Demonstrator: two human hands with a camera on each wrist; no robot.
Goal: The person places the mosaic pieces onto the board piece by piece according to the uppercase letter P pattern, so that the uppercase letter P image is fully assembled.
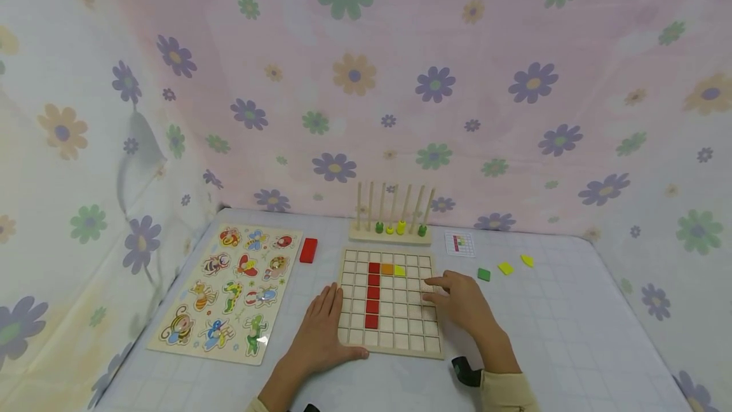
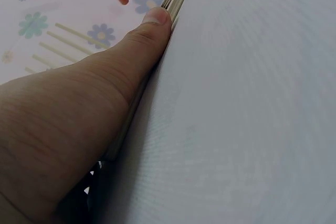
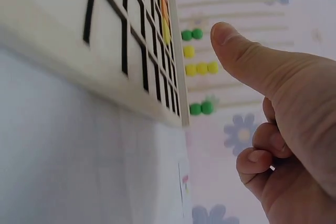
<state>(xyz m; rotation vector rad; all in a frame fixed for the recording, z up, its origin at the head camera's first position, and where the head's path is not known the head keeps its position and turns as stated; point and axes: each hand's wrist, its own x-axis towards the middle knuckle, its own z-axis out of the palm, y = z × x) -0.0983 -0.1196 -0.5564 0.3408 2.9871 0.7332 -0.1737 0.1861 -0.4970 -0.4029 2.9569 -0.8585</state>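
Observation:
A wooden grid board (image 1: 401, 324) lies in front of me. Red square tiles (image 1: 373, 293) run down one column, with an orange tile (image 1: 387, 269) and a yellow tile (image 1: 399, 271) to the right of the top one. My left hand (image 1: 322, 334) rests at the board's left front corner, fingers along the left side and thumb (image 2: 147, 32) against the front edge. Over the board's right side hovers my right hand (image 1: 464, 301). Its thumb and index finger are extended and apart, with nothing seen between them; the other fingers curl loosely in the right wrist view.
Behind the board stands a wooden peg rack (image 1: 390, 234) with green and yellow beads. An insect puzzle board (image 1: 280, 304) and a red block (image 1: 308, 250) lie left. To the right are a pattern card (image 1: 460, 244), a green tile (image 1: 483, 274) and two yellow pieces (image 1: 506, 268).

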